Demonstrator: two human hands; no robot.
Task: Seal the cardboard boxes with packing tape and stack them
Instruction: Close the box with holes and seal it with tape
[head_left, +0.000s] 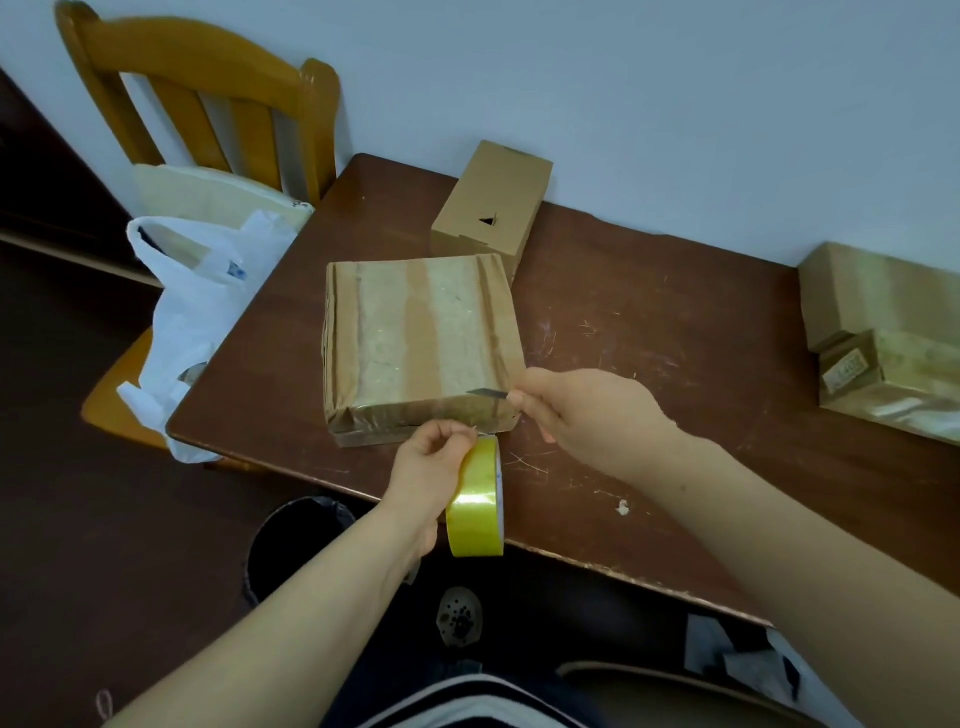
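Tape roll (475, 506) on edge, blade (485, 393) pointing left

Flat taped box (421, 338) lies between taller box (491, 202) and yellow tape roll (475, 512).

A stretch of bench (649, 338) is lying open between the taped box (415, 332) and the stacked boxes (878, 322) at right. A small box (491, 202) is crowding the taped box's far edge, and a chair (197, 104) is blocking the left.

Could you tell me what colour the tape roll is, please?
The round tape roll is glossy yellow, best seen in head view.
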